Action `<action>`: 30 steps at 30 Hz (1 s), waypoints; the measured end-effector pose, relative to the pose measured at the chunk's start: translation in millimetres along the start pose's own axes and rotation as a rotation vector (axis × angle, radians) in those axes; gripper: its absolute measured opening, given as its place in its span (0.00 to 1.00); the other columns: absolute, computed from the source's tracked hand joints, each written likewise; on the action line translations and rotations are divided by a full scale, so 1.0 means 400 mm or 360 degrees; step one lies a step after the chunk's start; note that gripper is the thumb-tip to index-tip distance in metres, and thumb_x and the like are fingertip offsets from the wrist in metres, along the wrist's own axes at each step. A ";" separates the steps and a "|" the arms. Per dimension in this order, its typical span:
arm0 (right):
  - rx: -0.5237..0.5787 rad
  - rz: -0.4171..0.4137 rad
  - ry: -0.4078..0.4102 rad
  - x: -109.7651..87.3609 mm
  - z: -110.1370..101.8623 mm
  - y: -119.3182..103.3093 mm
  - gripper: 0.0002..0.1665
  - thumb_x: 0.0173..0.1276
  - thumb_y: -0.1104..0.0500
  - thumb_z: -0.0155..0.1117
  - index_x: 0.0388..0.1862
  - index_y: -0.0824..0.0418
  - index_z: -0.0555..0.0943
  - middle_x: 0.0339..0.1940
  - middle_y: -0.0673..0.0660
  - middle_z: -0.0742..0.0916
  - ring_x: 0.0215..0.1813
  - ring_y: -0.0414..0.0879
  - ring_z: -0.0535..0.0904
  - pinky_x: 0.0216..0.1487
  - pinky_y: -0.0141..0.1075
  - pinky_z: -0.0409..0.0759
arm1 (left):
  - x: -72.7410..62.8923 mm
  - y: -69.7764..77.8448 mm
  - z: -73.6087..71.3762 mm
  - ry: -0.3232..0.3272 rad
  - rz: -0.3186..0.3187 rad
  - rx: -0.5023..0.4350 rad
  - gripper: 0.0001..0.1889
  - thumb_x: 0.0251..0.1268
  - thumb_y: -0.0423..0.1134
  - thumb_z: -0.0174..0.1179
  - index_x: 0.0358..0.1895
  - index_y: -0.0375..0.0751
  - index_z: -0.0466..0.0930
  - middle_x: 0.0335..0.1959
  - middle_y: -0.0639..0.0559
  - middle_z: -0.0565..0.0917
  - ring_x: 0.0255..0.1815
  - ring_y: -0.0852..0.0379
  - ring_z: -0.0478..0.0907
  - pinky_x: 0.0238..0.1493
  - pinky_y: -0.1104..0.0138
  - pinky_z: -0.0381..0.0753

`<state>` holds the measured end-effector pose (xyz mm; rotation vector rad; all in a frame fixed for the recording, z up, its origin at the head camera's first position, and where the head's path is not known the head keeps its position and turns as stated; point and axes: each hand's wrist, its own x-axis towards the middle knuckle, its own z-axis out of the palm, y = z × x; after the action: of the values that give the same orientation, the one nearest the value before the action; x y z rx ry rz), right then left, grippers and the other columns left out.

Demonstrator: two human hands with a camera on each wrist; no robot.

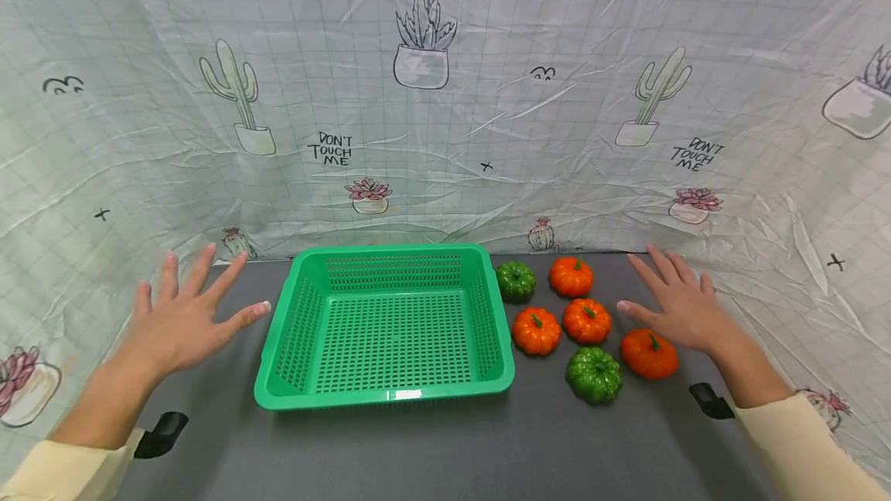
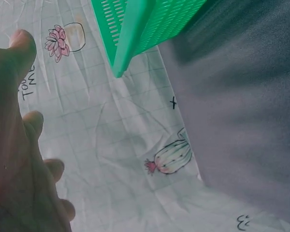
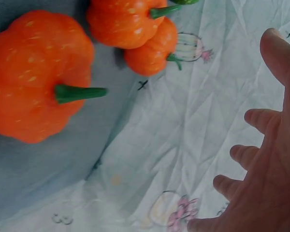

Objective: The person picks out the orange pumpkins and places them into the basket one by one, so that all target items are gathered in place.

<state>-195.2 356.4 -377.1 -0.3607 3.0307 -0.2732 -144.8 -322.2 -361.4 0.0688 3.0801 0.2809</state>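
Note:
My left hand [image 1: 182, 325] is spread with straight fingers to the left of a green plastic basket [image 1: 385, 393], holding nothing. The basket has slotted walls and a bare perforated floor. To its right lie several small pumpkins, some orange and some green. My right hand [image 1: 678, 308] is also spread and holds nothing; it is nearest an orange pumpkin [image 1: 649, 354], which shows large in the right wrist view. Left of that one are a green pumpkin [image 1: 594, 375] and two orange pumpkins. Farther back sit another green pumpkin [image 1: 516, 282] and an orange pumpkin [image 1: 571, 277].
A dark grey table [image 1: 445, 451] carries everything. Behind it and along both sides hangs a wrinkled white cloth [image 1: 445, 122] printed with cacti and lettering. Black straps [image 1: 162, 434] show at both wrists, by the cream sleeves [image 1: 76, 470].

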 end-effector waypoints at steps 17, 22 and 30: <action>0.0332 -0.0116 0.0084 -0.037 0.095 0.111 0.55 0.72 0.45 0.70 0.86 0.61 0.51 0.84 0.78 0.51 0.79 0.84 0.46 0.69 0.82 0.46 | 0.027 -0.021 0.058 -0.0366 -0.0003 -0.0634 0.54 0.77 0.68 0.49 0.83 0.53 0.18 0.84 0.24 0.35 0.79 0.12 0.38 0.64 0.18 0.54; 0.0507 -0.0133 0.0084 -0.057 0.138 0.137 0.57 0.68 0.50 0.74 0.85 0.63 0.53 0.82 0.80 0.54 0.77 0.86 0.49 0.67 0.83 0.50 | 0.032 -0.036 0.073 -0.0490 -0.0027 -0.0865 0.52 0.81 0.65 0.46 0.83 0.49 0.17 0.84 0.23 0.36 0.79 0.16 0.51 0.66 0.26 0.66; 0.0693 -0.0144 0.0101 -0.070 0.177 0.153 0.56 0.65 0.55 0.77 0.84 0.65 0.55 0.82 0.81 0.56 0.78 0.85 0.51 0.64 0.82 0.55 | 0.032 -0.049 0.115 -0.0643 -0.0102 -0.1402 0.55 0.79 0.53 0.59 0.84 0.48 0.20 0.84 0.23 0.37 0.76 0.24 0.66 0.64 0.46 0.83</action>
<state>-175.0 409.6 -456.3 -0.4561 2.9019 -0.9435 -155.9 -332.5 -410.5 -0.0097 2.3091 1.3686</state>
